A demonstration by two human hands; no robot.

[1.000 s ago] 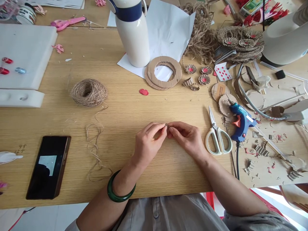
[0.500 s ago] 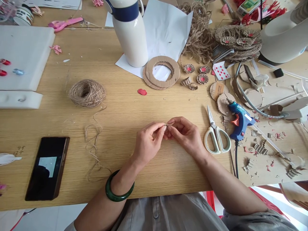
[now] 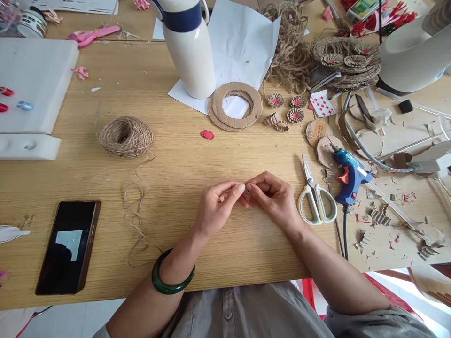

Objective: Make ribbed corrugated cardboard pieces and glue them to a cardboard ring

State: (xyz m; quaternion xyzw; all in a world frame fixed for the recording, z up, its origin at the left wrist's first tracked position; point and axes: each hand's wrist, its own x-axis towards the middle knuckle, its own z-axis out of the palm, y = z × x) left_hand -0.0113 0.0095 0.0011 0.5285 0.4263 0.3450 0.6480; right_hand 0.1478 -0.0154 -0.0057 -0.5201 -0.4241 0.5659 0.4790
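My left hand (image 3: pixel 217 206) and my right hand (image 3: pixel 273 199) meet over the middle of the table, thumbs and index fingers pinched tip to tip. Between the fingertips is a short bit of jute twine, almost wholly hidden now. A ball of jute twine (image 3: pixel 126 136) lies to the left; its loose strand (image 3: pixel 138 220) curls down towards my left wrist, where I lose sight of it. White-handled scissors (image 3: pixel 318 202) lie just right of my right hand, blades pointing away. Beyond my hands are small red paper discs (image 3: pixel 207 134) and two stacked cardboard rings (image 3: pixel 219 110).
A blue glue gun (image 3: pixel 352 180) with its cord lies right of the scissors, among cardboard scraps. Corrugated rosettes (image 3: pixel 295 115) sit near a playing card (image 3: pixel 322 103). A white jug (image 3: pixel 193 58) stands at the back, a phone (image 3: pixel 68 246) front left.
The pinched fingertips have shifted slightly, and the bit of twine that showed between them is now mostly covered. The view has moved very slightly; the things on the table have stayed put.
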